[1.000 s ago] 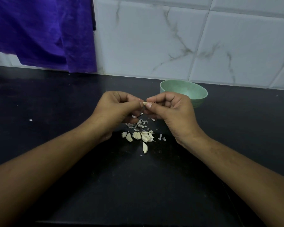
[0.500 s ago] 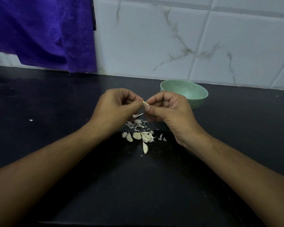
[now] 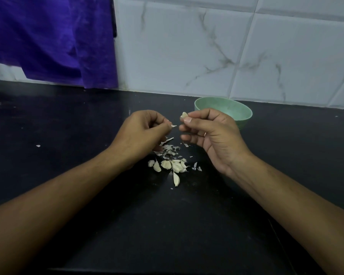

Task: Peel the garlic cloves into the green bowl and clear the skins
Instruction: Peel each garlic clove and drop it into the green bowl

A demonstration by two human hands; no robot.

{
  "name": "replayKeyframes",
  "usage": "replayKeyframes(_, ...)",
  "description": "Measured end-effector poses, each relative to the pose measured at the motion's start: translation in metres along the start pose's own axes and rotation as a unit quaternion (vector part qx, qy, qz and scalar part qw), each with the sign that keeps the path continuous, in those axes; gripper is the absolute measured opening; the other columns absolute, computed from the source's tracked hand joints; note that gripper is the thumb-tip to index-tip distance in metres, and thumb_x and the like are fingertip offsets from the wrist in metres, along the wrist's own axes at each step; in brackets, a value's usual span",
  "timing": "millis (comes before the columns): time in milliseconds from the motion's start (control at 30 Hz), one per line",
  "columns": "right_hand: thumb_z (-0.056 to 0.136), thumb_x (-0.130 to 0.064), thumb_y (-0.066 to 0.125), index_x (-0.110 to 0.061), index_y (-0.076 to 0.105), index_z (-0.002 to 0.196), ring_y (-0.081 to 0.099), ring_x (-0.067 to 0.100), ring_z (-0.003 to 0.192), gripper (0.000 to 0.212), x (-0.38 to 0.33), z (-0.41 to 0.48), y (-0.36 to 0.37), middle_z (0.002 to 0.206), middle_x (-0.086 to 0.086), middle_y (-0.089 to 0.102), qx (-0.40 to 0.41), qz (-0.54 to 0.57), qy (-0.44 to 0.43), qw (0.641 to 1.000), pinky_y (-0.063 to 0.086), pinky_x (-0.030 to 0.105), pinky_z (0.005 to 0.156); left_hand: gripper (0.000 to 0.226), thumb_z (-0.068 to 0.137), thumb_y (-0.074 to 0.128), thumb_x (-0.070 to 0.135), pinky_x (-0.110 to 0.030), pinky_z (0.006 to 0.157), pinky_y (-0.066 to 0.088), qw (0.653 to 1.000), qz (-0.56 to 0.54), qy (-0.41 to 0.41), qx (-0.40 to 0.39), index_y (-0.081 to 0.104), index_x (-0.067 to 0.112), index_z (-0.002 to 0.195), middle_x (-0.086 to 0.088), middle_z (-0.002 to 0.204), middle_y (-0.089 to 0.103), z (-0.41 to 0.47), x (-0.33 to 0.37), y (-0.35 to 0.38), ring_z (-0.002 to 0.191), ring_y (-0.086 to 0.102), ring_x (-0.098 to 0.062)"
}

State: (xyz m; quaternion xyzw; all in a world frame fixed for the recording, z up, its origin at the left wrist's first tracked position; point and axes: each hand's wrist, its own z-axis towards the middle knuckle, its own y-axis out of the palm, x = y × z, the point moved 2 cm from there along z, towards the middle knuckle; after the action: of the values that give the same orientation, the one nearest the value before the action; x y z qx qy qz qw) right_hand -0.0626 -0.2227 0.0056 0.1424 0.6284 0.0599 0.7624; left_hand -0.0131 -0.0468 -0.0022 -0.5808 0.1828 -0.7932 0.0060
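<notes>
Black counter (image 3: pixel 68 135), green bowl (image 3: pixel 243 121) near its back edge: right hand (image 3: pixel 213 139) pinches a light, likely slippery garlic clove (image 3: pixel 184 115) by its end; left hand (image 3: pixel 141 133) pinches thin skin (image 3: pixel 174 126)

A black countertop (image 3: pixel 68 135) carries a green bowl (image 3: pixel 226 108) near the tiled wall, a small cluster of garlic cloves (image 3: pixel 171 165) at its middle, torn papery skins (image 3: pixel 170 148) scattered just behind them, and one stray flake (image 3: pixel 38 145) well apart, far left.

Green bowl (image 3: pixel 245 114) partly behind right hand (image 3: pixel 216 139); contents unseen; purple cloth (image 3: pixel 48 36) cut off above.
</notes>
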Motion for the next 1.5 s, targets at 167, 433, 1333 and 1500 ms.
replayKeyframes(167, 0.091, 0.001, 0.071, -0.005, 0.069, 0.096, 0.072, 0.019, 0.072, 0.009, 0.002, 0.001, -0.003, 0.091, 0.014, 0.075, -0.027, -0.063, 0.016, 0.998, 0.064, 0.033, 0.067, 0.017, 0.100, 0.069, 0.025, -0.044, 0.072, 0.065, 1.000, -0.024, 0.013, -0.014, 0.074, 0.012, 0.092, -0.009, 0.082, 0.071, 0.000, 0.002, -0.003, 0.076, 0.069, -0.018)
replayKeyframes(433, 0.092, -0.001, 0.072, 0.003, 0.071, 0.108, 0.071, 0.021, 0.075, 0.016, 0.007, 0.001, -0.003, 0.098, 0.024, 0.073, -0.057, -0.108, -0.009, 0.992, 0.065, 0.038, 0.072, 0.018, 0.093, 0.077, 0.021, -0.034, 0.067, 0.064, 0.997, -0.059, 0.005, -0.051, 0.076, 0.004, 0.096, -0.021, 0.082, 0.068, 0.000, 0.004, -0.003, 0.074, 0.065, -0.019)
replayKeyframes(1333, 0.088, 0.008, 0.075, 0.007, 0.074, 0.102, 0.077, 0.016, 0.079, 0.014, 0.005, 0.007, -0.009, 0.087, 0.012, 0.079, -0.095, -0.199, -0.154, 0.963, 0.058, 0.021, 0.072, 0.018, 0.095, 0.073, 0.015, -0.030, 0.063, 0.062, 0.992, -0.092, -0.036, -0.081, 0.076, -0.002, 0.097, -0.011, 0.083, 0.073, -0.001, 0.006, -0.005, 0.072, 0.067, -0.011)
replayKeyframes(1500, 0.086, 0.003, 0.078, 0.002, 0.077, 0.099, 0.077, 0.016, 0.081, 0.013, 0.007, 0.007, -0.009, 0.087, 0.008, 0.080, -0.095, -0.227, -0.166, 0.955, 0.058, 0.025, 0.077, 0.013, 0.093, 0.073, 0.009, -0.032, 0.063, 0.062, 0.994, -0.081, -0.041, -0.060, 0.076, -0.003, 0.088, -0.022, 0.091, 0.076, -0.005, 0.010, -0.004, 0.073, 0.066, -0.015)
